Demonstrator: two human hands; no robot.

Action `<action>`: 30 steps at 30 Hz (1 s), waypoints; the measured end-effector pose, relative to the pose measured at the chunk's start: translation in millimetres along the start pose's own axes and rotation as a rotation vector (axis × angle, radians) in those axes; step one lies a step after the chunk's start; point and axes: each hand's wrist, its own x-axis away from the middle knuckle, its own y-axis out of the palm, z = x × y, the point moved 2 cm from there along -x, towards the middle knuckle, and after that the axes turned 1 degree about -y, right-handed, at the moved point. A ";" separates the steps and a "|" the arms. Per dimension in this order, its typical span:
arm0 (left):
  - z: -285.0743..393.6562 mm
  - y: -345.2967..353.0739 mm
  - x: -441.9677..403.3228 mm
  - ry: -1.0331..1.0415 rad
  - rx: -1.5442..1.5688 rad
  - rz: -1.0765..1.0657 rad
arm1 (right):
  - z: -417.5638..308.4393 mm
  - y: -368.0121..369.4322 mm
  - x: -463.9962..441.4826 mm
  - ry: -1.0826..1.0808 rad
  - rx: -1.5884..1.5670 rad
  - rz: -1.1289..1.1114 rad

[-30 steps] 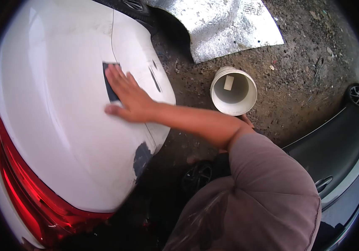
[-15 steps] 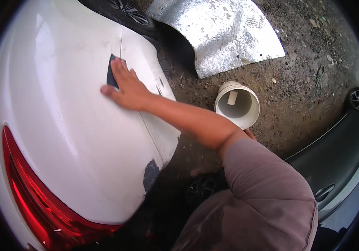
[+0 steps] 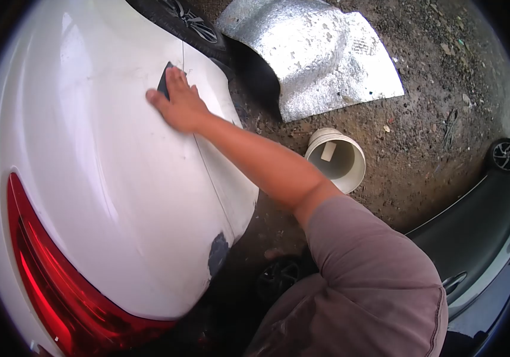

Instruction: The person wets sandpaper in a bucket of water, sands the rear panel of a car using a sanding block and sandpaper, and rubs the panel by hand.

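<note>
My right hand [image 3: 181, 104] lies palm down on the white car panel [image 3: 130, 178], near a seam. Its fingers press a dark sheet or pad [image 3: 164, 83] against the paint; part of it shows beside the fingers and the rest is hidden beneath them. The thumb is spread to the left. A dark grey patch [image 3: 218, 254] marks the panel's lower right edge. My left hand cannot be seen.
A red tail light [image 3: 70, 285] is at lower left, and a wheel [image 3: 192, 24] at the top. Right of the panel are a silvery sheet [image 3: 326, 59] and a white bucket [image 3: 356, 169] holding a pale block [image 3: 328, 151]. A dark car [image 3: 463, 238] stands at right.
My right hand and the dark pad have moved up the panel, nearer the wheel. The view has shifted too: the patch, bucket and tail light appear lower.
</note>
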 end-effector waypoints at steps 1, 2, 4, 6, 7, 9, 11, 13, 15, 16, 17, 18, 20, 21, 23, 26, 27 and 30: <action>-0.3 5.1 2.2 0.039 -0.087 0.099 | -3.3 -10.0 -22.6 0.068 -0.085 0.011; 1.3 13.3 -1.1 0.078 -0.179 0.204 | -16.0 -8.7 -21.0 0.060 -0.085 0.014; 9.3 26.2 -20.7 0.059 -0.194 0.235 | -42.6 5.3 2.4 -0.055 0.048 -0.019; 15.7 30.5 -22.3 0.037 -0.207 0.247 | -72.6 6.3 40.6 -0.246 0.103 -0.093; 11.3 31.1 -15.0 0.031 -0.097 0.292 | -62.1 7.3 26.3 -0.225 0.080 -0.056; -9.1 12.3 -0.7 0.001 0.258 0.174 | -41.1 -4.0 -24.2 -0.084 -0.039 -0.002; -34.8 -22.0 51.4 -0.121 0.257 -0.085 | -41.7 -11.9 -33.0 -0.046 -0.044 -0.042; -44.1 -49.0 69.6 -0.186 0.017 -0.191 | -45.3 -7.8 -1.5 -0.095 0.023 -0.085; -52.5 -65.0 49.5 -0.706 0.313 -0.662 | -46.8 -2.2 31.5 -0.189 0.072 -0.101; -58.3 -69.2 50.3 -0.712 0.306 -0.667 | -50.4 -2.8 18.3 -0.195 0.076 -0.110; -65.9 -68.0 51.6 -0.669 0.424 -0.708 | -56.2 -5.1 -4.1 -0.211 0.047 -0.061; -65.8 -62.8 50.2 -0.640 0.488 -0.734 | -58.7 -5.6 -24.4 -0.218 0.012 -0.011; -50.5 -46.8 38.7 -0.338 0.471 -0.566 | -54.6 -5.2 -49.4 -0.273 -0.017 0.009; -38.9 -34.4 36.3 -0.204 0.435 -0.475 | -45.2 -8.5 -44.3 -0.339 0.041 0.009; -19.3 -12.0 37.6 -0.137 0.323 -0.181 | -10.1 -18.1 -23.9 -0.348 0.086 -0.039; -44.9 -54.7 43.0 -0.443 0.282 -0.344 | 44.8 -21.1 15.1 -0.242 0.083 -0.128; -54.6 -66.6 48.4 -0.691 0.316 -0.693 | 46.2 -19.9 14.8 -0.267 0.077 -0.111; -59.2 -66.4 54.8 -0.632 0.348 -0.711 | -2.5 -15.1 -24.9 -0.461 0.122 -0.041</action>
